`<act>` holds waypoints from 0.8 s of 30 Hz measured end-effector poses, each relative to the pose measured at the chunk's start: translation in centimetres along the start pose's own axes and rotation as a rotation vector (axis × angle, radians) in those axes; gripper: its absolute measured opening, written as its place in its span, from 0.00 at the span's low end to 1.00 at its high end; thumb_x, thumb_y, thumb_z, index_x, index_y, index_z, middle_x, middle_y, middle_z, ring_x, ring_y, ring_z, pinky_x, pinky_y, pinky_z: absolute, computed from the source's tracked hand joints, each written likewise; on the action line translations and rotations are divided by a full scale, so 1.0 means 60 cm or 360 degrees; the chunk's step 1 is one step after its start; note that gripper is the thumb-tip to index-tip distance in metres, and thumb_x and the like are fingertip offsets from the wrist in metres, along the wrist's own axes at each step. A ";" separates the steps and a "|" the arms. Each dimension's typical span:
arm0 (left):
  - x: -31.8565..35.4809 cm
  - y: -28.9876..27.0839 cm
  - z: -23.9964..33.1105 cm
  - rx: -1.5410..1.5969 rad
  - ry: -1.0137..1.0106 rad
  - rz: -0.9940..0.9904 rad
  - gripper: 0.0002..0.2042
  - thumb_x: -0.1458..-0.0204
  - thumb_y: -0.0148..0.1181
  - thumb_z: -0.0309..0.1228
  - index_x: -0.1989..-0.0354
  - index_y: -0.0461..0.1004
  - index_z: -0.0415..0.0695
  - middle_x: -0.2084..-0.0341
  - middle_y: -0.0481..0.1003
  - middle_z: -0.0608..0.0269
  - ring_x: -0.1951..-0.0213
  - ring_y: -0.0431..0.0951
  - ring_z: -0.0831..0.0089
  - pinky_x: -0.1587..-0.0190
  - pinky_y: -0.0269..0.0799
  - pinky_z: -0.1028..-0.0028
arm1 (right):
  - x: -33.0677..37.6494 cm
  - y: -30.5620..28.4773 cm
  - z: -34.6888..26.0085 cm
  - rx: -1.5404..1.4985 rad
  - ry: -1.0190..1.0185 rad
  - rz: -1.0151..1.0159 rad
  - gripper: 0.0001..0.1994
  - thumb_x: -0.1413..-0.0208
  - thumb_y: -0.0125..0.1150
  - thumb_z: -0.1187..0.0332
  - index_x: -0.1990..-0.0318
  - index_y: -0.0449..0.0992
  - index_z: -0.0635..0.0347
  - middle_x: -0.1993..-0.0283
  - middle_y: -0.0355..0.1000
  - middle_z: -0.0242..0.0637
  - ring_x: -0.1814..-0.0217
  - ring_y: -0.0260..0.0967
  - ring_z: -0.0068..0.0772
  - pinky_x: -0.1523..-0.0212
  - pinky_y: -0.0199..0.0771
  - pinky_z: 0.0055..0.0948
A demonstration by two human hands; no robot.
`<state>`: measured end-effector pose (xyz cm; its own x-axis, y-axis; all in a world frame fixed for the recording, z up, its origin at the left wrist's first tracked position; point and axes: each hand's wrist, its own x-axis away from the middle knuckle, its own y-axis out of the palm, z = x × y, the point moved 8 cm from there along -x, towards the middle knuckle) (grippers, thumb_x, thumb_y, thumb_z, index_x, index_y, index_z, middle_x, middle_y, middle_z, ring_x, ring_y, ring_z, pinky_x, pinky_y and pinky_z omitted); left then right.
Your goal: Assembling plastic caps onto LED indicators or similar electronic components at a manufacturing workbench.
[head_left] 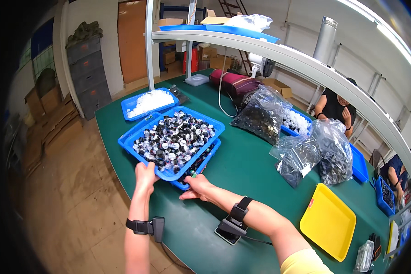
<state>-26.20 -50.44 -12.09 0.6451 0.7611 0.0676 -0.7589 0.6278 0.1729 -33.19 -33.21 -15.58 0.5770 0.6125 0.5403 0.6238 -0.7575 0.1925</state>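
Observation:
A blue plastic tray (pixel 131 145) heaped with small black, white and clear round parts (pixel 176 137) rests tilted on top of a second blue tray (pixel 211 154). Dark parts show in the lower tray where it juts out at the right. My left hand (pixel 145 176) grips the near left edge of the upper tray, its fingers partly hidden beneath. At the near right corner, my right hand (pixel 197 187) holds the lower tray, thumb at the rim. Both wrists wear black straps with small devices.
Behind the stack is a blue tray of white parts (pixel 151 104). Clear bags of dark parts (pixel 260 116) lie across the green table (pixel 246 160). A yellow tray (pixel 328 222) is at right, a phone (pixel 229 235) by my right forearm. Two people sit beyond the shelf frame (pixel 278 43).

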 end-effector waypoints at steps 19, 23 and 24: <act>-0.181 -0.097 0.002 -0.0467 0.0459 0.0638 0.13 0.56 0.50 0.30 0.83 0.67 0.31 0.87 0.67 0.60 0.83 0.65 0.75 0.81 0.59 0.65 | -0.104 0.083 -0.021 -0.0038 -0.0118 -0.0306 0.20 0.44 0.49 0.66 0.51 0.54 0.72 0.67 0.67 0.48 0.73 0.73 0.46 0.75 0.79 0.33; -0.191 -0.044 -0.056 0.0021 0.0006 0.0097 0.15 0.50 0.46 0.39 0.74 0.70 0.38 0.80 0.72 0.59 0.78 0.75 0.68 0.81 0.71 0.66 | 0.030 0.001 -0.030 0.0664 -0.0362 -0.0303 0.07 0.49 0.53 0.73 0.65 0.66 0.67 0.73 0.70 0.42 0.81 0.69 0.27 0.81 0.72 0.25; -0.183 -0.058 -0.059 -0.0008 -0.0186 -0.0089 0.18 0.48 0.46 0.44 0.67 0.68 0.38 0.73 0.73 0.57 0.77 0.76 0.64 0.77 0.75 0.61 | 0.102 -0.007 -0.039 0.0680 -0.0418 -0.0403 0.04 0.51 0.53 0.75 0.69 0.68 0.66 0.75 0.70 0.41 0.81 0.68 0.24 0.81 0.70 0.24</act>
<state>-30.94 -60.39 -16.93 0.6922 0.7009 0.1719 -0.7216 0.6698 0.1748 -31.16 -29.64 -10.43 0.4594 0.8403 0.2877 0.8865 -0.4542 -0.0891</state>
